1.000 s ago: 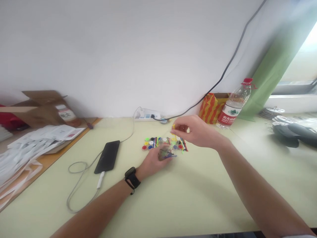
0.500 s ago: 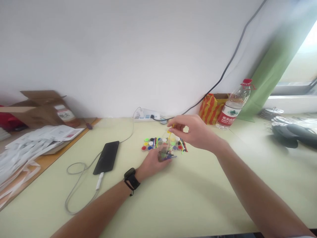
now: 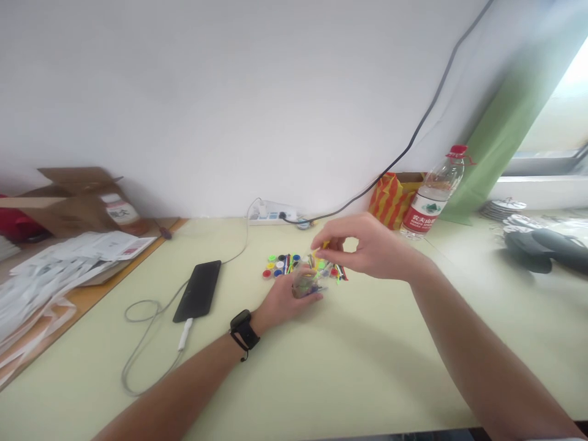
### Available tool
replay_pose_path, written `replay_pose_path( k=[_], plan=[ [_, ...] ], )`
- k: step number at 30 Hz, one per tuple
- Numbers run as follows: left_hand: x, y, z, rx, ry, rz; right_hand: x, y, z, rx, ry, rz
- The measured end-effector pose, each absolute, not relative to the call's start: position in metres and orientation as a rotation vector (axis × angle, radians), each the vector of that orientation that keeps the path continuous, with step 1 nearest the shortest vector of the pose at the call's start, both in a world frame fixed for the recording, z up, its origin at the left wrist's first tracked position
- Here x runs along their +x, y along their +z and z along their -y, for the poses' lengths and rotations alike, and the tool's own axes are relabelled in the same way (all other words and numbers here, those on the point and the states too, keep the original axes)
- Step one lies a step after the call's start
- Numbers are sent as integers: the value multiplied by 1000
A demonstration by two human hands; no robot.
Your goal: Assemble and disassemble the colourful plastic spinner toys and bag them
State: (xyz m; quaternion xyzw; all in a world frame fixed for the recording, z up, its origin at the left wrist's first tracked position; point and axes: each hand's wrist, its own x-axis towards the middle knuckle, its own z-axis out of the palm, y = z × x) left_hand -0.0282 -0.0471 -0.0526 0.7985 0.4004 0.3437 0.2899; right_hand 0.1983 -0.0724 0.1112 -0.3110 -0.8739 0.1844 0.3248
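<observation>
My left hand (image 3: 287,300) is wrapped round a clear plastic container (image 3: 304,278) with small coloured pieces inside. Whether it is a cup or a bag, I cannot make out. My right hand (image 3: 358,245) is above and just right of its mouth, thumb and fingertips pinched together at a small, thin yellow piece (image 3: 313,252). Most of that piece is blurred or hidden. Behind the hands lie rows of small round discs (image 3: 267,274) in red, yellow, green, blue, white and black. Thin coloured sticks (image 3: 287,263) lie among them, partly covered by the hands.
To the left, a black phone (image 3: 197,291) is plugged into a looping grey cable (image 3: 138,304). A power strip (image 3: 271,213) sits by the wall. At the back right stand a water bottle (image 3: 427,205) and a red-and-yellow bag (image 3: 390,199). White packets (image 3: 92,257) lie far left.
My right hand has moved slightly down and right, and the yellow piece has come down toward the container's mouth. My left hand stays nearly in place, with the container turned slightly.
</observation>
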Motion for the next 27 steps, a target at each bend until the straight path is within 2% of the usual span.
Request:
replay_pose_path(
  k=[8, 20, 27],
  plan=[
    [-29, -56, 45, 2102, 900, -1099, 188, 94, 61, -1054, 276, 2519],
    [-26, -47, 50, 2078, 861, -1101, 200, 97, 62, -1152, 356, 2595],
    [-26, -46, 48, 2020, 997, -1019, 203, 99, 57, -1125, 469, 2633]
  ],
)
